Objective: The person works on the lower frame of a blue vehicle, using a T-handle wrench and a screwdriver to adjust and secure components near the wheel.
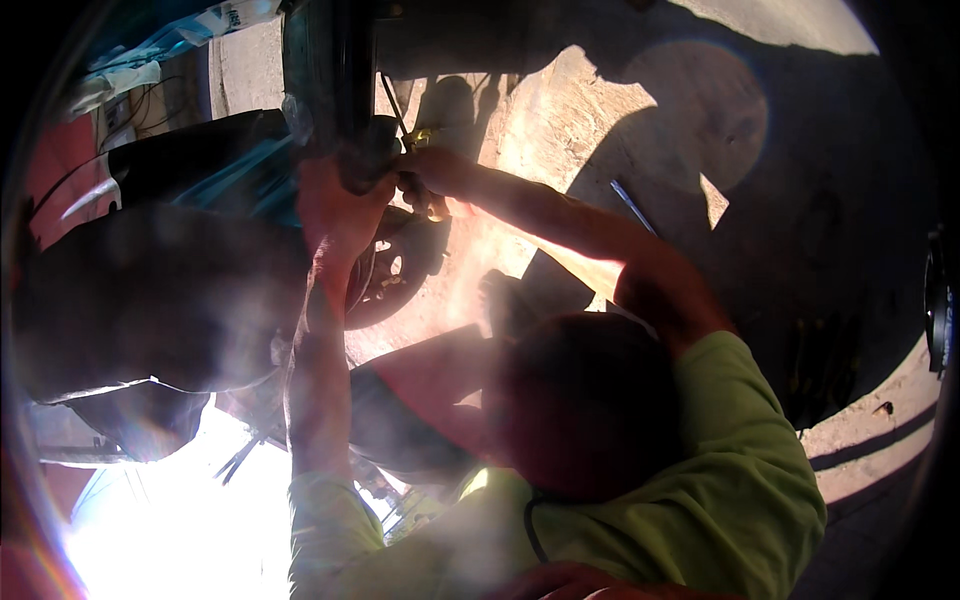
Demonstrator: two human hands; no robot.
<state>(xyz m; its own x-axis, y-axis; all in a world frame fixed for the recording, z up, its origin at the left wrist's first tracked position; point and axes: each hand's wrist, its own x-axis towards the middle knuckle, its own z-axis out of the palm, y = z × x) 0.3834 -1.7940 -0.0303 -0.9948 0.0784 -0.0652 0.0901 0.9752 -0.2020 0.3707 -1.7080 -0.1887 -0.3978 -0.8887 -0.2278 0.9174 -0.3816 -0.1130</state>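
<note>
My left hand (342, 205) is closed around a dark rounded part (368, 160) at the lower end of a thick dark upright tube (330, 80). Right beside it, my right hand (435, 172) has its fingers bent and pressed together against the same spot. What those fingers pinch is hidden in shadow. A small yellow piece (420, 136) shows just above the right fingers, and a thin dark rod (394, 100) slants up from it. Below both hands lies a dark disc with holes (392, 270), partly behind my left forearm.
Blue plastic film (250, 180) covers part of a black body (190, 150) at left, above a large dark rounded mass (160, 300). A thin metal rod (633, 205) lies on the shaded ground at right. Strong glare washes out the lower left.
</note>
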